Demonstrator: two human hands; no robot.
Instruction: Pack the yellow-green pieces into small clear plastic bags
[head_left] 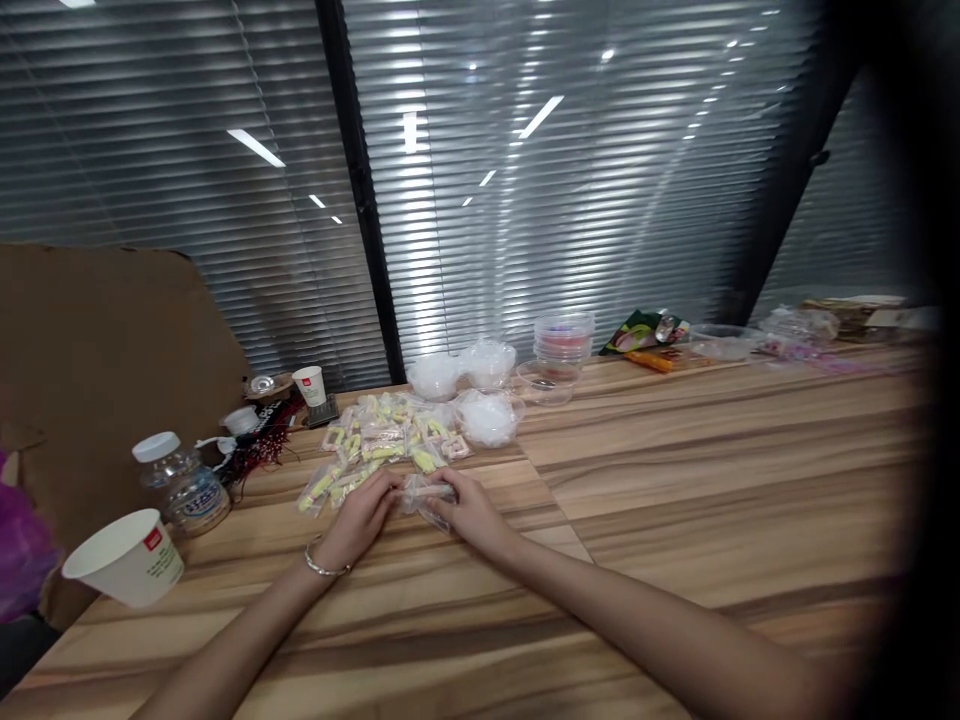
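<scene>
Between my two hands is a small clear plastic bag (420, 492), with something pale inside that is too blurred to name. My left hand (365, 515), with a silver bangle at the wrist, pinches the bag's left side. On its right side, the fingers of my right hand (466, 505) are closed on the bag. Just beyond my fingers lies a pile of small clear packets (386, 432) holding yellow and pink pieces. Beside the pile stands a clear bowl of white plastic bags (489, 418).
At left stand a large paper cup (131, 560), a clear jar (187, 490) and a cardboard sheet (112, 350). Toward the back are a small paper cup (309, 385), stacked clear tubs (564, 338), a green packet (641, 332) and a shallow clear container (721, 342). Blinds hang behind the wooden table (712, 480).
</scene>
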